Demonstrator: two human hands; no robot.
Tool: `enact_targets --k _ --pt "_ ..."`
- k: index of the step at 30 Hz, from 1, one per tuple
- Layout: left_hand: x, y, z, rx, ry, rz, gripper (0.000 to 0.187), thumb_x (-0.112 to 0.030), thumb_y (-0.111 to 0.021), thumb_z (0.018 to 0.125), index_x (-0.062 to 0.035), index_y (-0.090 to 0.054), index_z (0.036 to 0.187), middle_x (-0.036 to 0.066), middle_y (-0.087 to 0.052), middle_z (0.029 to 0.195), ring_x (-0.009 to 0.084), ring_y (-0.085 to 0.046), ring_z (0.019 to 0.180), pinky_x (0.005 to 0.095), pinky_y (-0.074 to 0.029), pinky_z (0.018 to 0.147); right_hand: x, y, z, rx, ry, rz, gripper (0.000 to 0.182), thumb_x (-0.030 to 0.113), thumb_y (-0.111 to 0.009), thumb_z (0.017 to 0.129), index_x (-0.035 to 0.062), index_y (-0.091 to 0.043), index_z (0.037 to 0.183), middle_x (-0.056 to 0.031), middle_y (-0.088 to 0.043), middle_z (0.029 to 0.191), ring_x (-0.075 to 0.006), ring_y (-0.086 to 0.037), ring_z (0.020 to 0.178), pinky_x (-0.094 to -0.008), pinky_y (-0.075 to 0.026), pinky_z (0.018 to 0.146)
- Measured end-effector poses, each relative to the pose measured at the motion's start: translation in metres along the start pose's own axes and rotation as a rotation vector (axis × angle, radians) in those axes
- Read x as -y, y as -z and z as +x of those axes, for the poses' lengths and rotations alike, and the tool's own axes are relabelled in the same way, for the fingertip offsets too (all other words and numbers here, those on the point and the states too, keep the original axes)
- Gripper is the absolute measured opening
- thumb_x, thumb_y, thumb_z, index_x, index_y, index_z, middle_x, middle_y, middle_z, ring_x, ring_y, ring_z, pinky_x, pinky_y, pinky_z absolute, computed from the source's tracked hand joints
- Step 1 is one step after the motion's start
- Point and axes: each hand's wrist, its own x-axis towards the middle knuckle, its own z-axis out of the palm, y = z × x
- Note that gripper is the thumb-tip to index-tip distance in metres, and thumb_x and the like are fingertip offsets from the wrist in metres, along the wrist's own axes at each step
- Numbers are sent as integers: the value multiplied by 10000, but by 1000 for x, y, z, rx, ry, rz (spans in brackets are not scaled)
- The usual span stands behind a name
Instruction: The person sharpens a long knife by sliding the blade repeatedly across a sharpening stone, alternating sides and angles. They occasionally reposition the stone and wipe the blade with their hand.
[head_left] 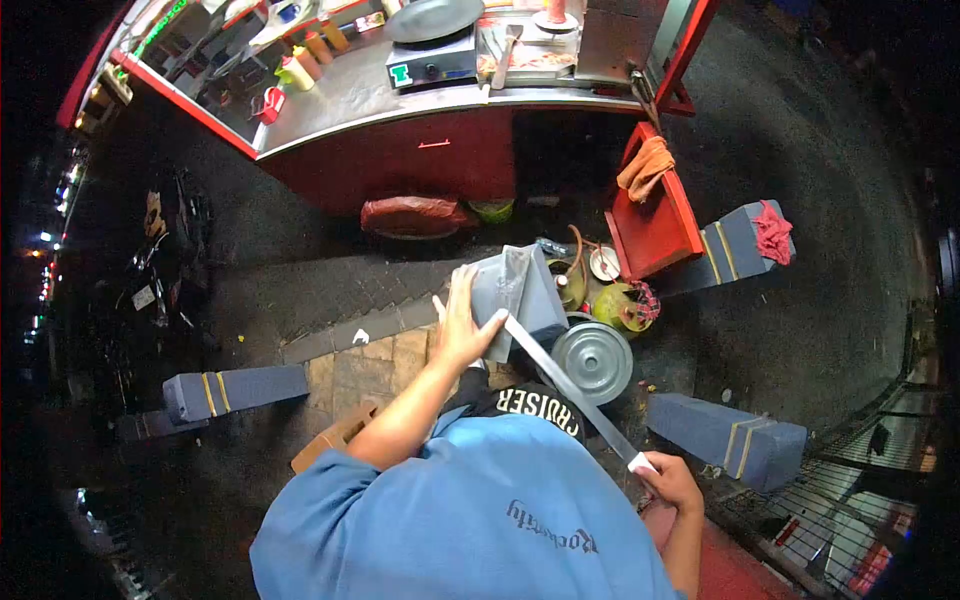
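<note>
A grey box-like piece (545, 300) stands in front of my lap, with a glossy, see-through band of tape (514, 275) across it. My left hand (463, 325) lies against its left side, fingers stretched and spread, the thumb at the upper end of a long whitish strip of tape (575, 392). From there the strip runs taut, down and to the right, to my right hand (672, 480). That hand is closed on its lower white end near my right hip. Whether a roll sits inside my right hand is hidden.
A lidded metal pot (592, 362) and green gas cylinders (625, 307) stand right of the box. Ahead is a red food cart (390, 165) with a griddle (434, 18). Grey wrapped benches (250, 392) lie left and right (730, 440). An orange cloth (646, 167) hangs on a red panel (655, 235).
</note>
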Motion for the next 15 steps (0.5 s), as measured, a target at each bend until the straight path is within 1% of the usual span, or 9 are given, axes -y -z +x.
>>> enact_targets --k 3,4,5,6,7,9,12,13,15 --pt "14 0 30 -54 -44 3 1022 -402 -799 817 -171 -233 1636 179 -196 1708 380 -135 1590 760 -42 1171 12 -9 18 -3 50 -3 284 133 -696 960 11 -710 1216 -25 -680 781 -91 -606 555 -271 -468 486" --pt "27 1 62 -57 -23 22 1031 -460 -783 835 -182 -211 1645 171 -160 1719 362 -105 1597 751 -35 1180 21 -21 42 -54 148 -46 293 138 -687 967 12 -698 1231 -16 -667 771 -89 -593 544 -261 -458 487" --pt "30 1 96 -135 42 31 1053 -528 -773 833 -189 -198 1648 171 -154 1719 354 -103 1597 748 -33 1183 31 -36 63 -54 183 62 281 139 -679 974 5 -689 1222 -6 -652 757 -78 -574 537 -256 -453 493" --pt "26 11 121 -179 47 41 1083 -571 -777 819 -190 -192 1647 170 -173 1713 348 -128 1592 743 -37 1187 46 -54 79 -102 220 92 193 115 -641 996 5 -676 1150 -6 -619 729 -83 -551 523 -257 -428 477" --pt "24 17 141 -217 71 99 1092 -564 -784 815 -190 -184 1647 170 -181 1709 360 -143 1586 743 -41 1187 50 -66 94 -123 263 123 242 141 -678 980 11 -694 1184 3 -638 724 -59 -565 548 -252 -455 504" --pt "21 21 144 -172 87 122 1114 -550 -793 809 -194 -158 1653 165 -150 1719 371 -121 1590 739 -37 1190 51 -71 90 -106 229 132 255 145 -677 982 15 -692 1200 -2 -653 734 -66 -576 554 -256 -460 503" --pt "28 7 69 -52 -34 69 1121 -488 -811 799 -198 -154 1660 160 -139 1726 382 -91 1594 753 -25 1178 33 -31 33 -26 115 24 229 118 -679 979 0 -694 1175 -23 -667 782 -83 -583 558 -257 -459 498" --pt "18 7 34 -23 -42 12 1074 -446 -809 806 -176 -199 1648 182 -178 1713 400 -113 1589 759 -19 1171 20 -16 14 -34 124 -111 226 135 -699 964 7 -721 1150 -33 -691 815 -87 -612 605 -268 -486 524" --pt "4 11 -12 34 -22 -20 1005 -386 -803 815 -151 -253 1622 226 -203 1693 427 -122 1582 726 -14 1192 14 -3 -7 -11 123 -81 216 144 -712 951 18 -741 1125 -42 -703 836 -89 -623 634 -280 -505 544"
